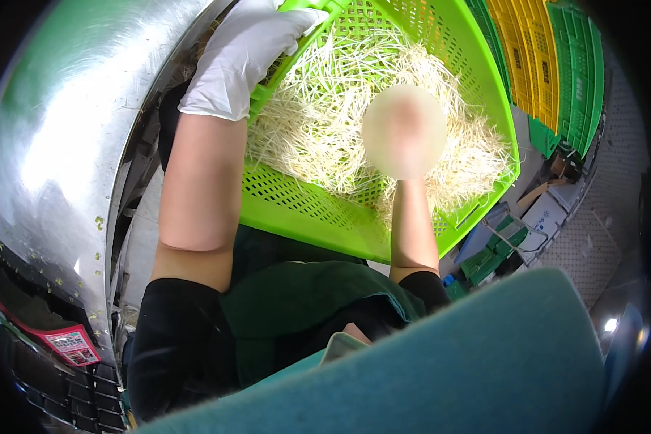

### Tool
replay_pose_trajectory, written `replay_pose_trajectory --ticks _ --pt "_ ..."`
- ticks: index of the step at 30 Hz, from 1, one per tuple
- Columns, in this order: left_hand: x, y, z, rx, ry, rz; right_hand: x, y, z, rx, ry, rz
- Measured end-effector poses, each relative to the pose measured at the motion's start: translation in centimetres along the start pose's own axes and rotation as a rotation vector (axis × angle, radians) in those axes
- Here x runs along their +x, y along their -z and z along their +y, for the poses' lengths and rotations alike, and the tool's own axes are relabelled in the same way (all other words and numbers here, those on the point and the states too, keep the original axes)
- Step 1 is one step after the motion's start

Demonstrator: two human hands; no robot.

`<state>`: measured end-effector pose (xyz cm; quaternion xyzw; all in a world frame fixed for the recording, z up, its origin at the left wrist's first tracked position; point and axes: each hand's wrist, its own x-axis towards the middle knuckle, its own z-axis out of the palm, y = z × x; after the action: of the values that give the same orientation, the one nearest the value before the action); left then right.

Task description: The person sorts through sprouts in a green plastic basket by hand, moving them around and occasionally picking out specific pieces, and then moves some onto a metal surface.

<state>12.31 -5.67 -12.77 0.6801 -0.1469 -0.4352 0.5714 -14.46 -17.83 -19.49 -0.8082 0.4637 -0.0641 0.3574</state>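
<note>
A bright green perforated plastic crate [314,214], tilted in view, holds a loose heap of thin, pale sprouts [347,108]. My left hand [255,40], in a white disposable glove, grips the crate's rim at the upper left, its thumb lying over the edge. Over the sprouts, towards the crate's right side, is my right hand [404,132]. A round blurred patch covers that hand, so its fingers and anything in them are hidden.
A large shiny metal surface [76,125] with small green scraps fills the left side. Green and yellow crates [526,59] stand at the upper right. Below them are white boxes [545,217] and a green container [493,249] on the floor. Dark clothing hangs close below the crate.
</note>
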Motion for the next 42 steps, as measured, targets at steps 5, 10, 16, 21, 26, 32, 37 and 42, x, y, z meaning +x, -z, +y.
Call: replay_pose_trajectory --ticks 5,10,16,21,26,32,37,42 --pt "0.3 0.0 -0.2 0.001 0.013 0.005 -6.2 -7.5 -5.8 0.03 0.577 -0.528" --pt "0.1 0.0 -0.1 -0.005 0.015 0.01 -8.4 -5.2 -6.0 0.026 0.401 -0.668" --pt "-0.3 0.0 -0.5 0.007 0.018 0.021 -4.8 -2.3 -2.5 -0.049 0.181 -0.24" --pt "-0.2 -0.2 -0.6 0.014 0.016 0.023 -6.1 -6.1 -2.4 -0.095 0.456 -0.293" --pt "-0.4 -0.1 -0.5 0.016 0.015 0.034 -6.2 -7.8 -2.8 -0.229 0.379 -0.29" --pt "-0.4 -0.1 -0.6 0.022 0.016 0.04 -5.6 -8.5 -3.0 -0.233 0.606 -0.288" --pt "-0.2 -0.4 -0.5 0.028 0.014 0.024 -5.5 -7.5 -2.4 -0.26 0.689 -0.252" --pt "-0.2 -0.1 -0.3 0.03 0.024 0.032 -6.6 5.6 0.3 -0.032 0.21 0.062"
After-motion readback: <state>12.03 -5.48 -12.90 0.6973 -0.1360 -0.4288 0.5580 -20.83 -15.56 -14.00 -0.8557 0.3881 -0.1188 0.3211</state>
